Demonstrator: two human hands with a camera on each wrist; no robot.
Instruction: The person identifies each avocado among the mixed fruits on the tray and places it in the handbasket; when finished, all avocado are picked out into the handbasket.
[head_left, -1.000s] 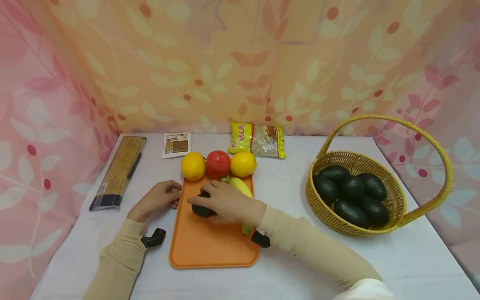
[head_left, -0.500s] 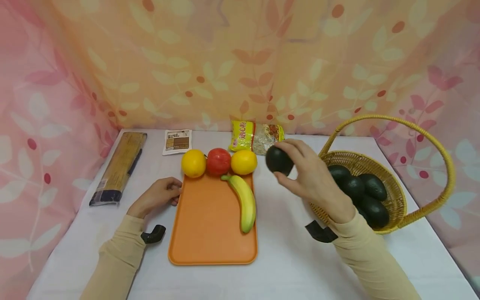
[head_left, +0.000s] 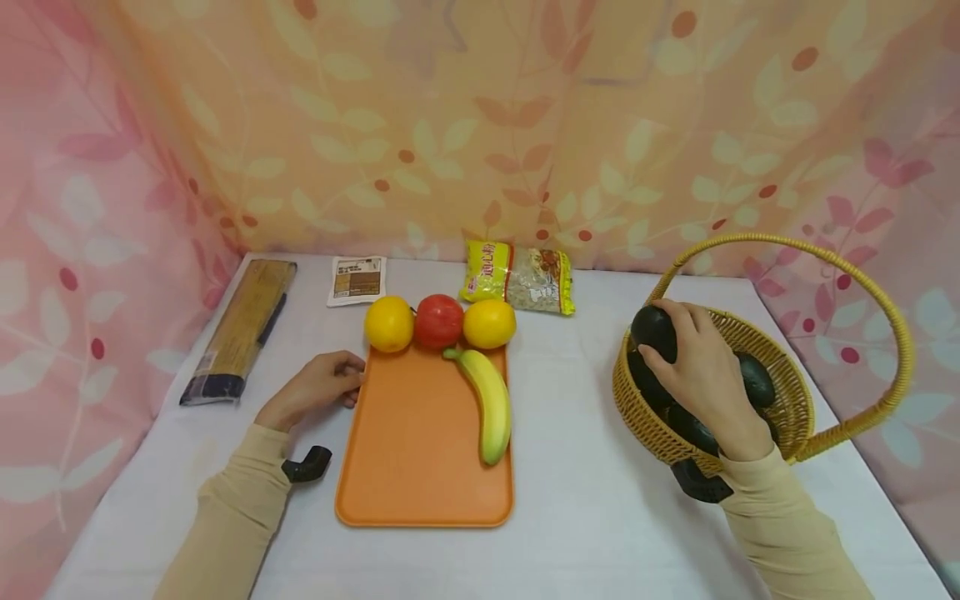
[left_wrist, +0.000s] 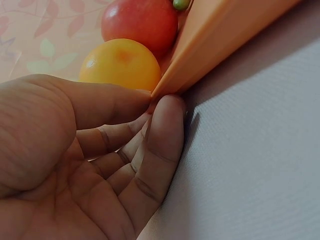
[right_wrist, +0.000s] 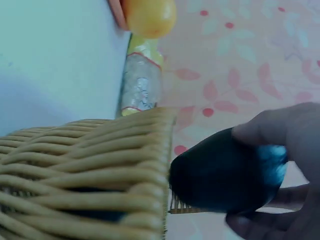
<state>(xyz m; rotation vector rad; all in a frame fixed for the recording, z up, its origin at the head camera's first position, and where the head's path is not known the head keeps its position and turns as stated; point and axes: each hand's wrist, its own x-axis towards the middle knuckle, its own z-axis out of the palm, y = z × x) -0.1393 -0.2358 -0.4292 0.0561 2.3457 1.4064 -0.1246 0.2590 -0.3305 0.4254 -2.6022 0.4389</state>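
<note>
My right hand grips a dark avocado just over the near-left rim of the wicker basket, where several more avocados lie. My left hand rests on the table with curled fingers touching the left edge of the orange tray. On the tray lies a banana; an orange, a red apple and a second orange line its far end.
A long spaghetti pack lies at the far left, a small white sachet and a yellow food packet near the back. Patterned curtains close off the white table on three sides.
My right hand lifted the avocado off the tray, carried it right across the table and now holds it over the basket. The left hand has stayed at the tray's edge.
</note>
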